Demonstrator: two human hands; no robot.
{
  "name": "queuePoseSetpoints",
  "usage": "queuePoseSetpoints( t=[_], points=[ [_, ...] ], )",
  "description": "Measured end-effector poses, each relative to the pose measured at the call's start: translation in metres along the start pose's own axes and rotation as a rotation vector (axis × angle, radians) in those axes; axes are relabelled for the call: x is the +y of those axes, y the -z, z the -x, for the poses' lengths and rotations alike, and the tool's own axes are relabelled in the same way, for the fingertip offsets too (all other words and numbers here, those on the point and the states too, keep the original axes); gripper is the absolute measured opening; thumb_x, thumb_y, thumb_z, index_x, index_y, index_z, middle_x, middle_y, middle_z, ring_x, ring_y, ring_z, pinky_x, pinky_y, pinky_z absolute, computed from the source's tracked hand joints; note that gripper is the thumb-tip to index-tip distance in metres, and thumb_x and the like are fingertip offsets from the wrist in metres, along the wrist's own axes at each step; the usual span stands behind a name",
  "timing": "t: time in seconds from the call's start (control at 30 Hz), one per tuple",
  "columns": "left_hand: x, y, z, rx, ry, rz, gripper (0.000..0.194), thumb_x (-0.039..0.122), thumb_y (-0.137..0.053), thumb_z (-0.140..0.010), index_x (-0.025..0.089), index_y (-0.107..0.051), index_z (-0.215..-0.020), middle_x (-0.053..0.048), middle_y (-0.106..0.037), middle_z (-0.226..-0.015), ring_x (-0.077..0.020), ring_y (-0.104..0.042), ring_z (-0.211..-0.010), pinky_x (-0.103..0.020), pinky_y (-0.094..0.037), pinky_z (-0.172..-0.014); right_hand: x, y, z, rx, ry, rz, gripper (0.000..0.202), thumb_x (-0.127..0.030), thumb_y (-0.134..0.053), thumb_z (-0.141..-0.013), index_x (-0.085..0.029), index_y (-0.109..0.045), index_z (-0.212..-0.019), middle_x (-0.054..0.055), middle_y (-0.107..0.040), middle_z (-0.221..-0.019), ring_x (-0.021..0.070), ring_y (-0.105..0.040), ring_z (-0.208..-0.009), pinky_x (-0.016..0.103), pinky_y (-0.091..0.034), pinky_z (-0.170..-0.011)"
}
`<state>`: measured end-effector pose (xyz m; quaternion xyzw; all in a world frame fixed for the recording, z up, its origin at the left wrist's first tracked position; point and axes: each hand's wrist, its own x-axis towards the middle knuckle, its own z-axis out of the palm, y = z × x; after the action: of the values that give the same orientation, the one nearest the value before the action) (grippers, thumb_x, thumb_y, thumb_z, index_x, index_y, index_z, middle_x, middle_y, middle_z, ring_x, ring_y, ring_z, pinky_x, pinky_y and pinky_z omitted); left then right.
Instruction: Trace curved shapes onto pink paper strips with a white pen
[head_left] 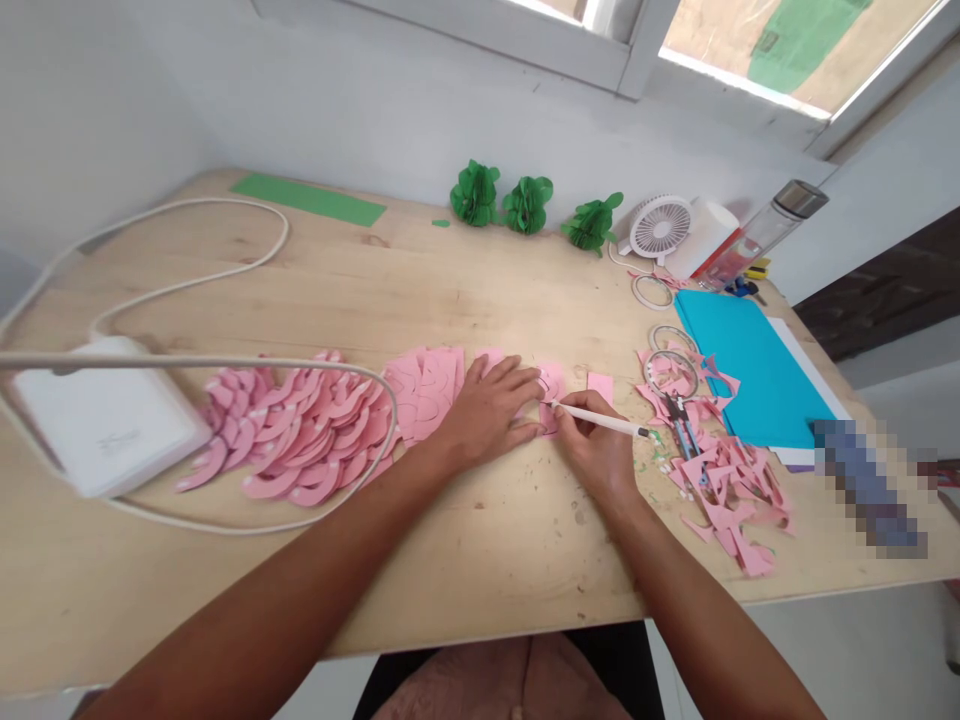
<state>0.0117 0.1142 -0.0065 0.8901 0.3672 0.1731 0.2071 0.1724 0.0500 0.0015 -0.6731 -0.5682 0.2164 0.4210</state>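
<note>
My right hand (pixel 596 450) pinches a white pen (pixel 604 418), its tip down on a small piece of pink paper (pixel 551 385) with a dark curved line on it. Flat over the left part of that paper, my left hand (pixel 491 410) lies with its fingers stretched out. To its left are pink sheets (pixel 427 385) with petal-like outlines drawn on them. Farther left, a large heap of cut curved pink paper pieces (pixel 322 425) spreads over the table. Another pink paper piece (pixel 600 384) lies just beyond my right hand.
Pink scraps (pixel 739 490), scissors (pixel 684 430) and tape rolls (pixel 671 375) lie on the right, beside blue sheets (pixel 750 365). Green paper flowers (pixel 529 205), a small fan (pixel 661 226) and a bottle (pixel 772 230) line the back. A white cable (pixel 360 368) loops across a white box (pixel 112 420).
</note>
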Motion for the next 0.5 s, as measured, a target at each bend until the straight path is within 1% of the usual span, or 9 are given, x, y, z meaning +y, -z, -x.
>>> queuePoseSetpoints(
  t=[0.5],
  points=[
    [-0.0010,0.0001,0.0000,-0.008,-0.004,0.008,0.027,0.038,-0.062,-0.081,0.026,-0.059,-0.105,-0.004,-0.053,-0.138,-0.0325,-0.034,-0.137,-0.062,-0.017,-0.112,0.0000,0.0027,0.0004,0.012,-0.006,0.041,0.011,-0.030,-0.056,-0.079,-0.022,-0.061,-0.074,-0.004,-0.058,-0.062,0.0115,-0.048,-0.054,0.024,-0.036,-0.053]
  ],
)
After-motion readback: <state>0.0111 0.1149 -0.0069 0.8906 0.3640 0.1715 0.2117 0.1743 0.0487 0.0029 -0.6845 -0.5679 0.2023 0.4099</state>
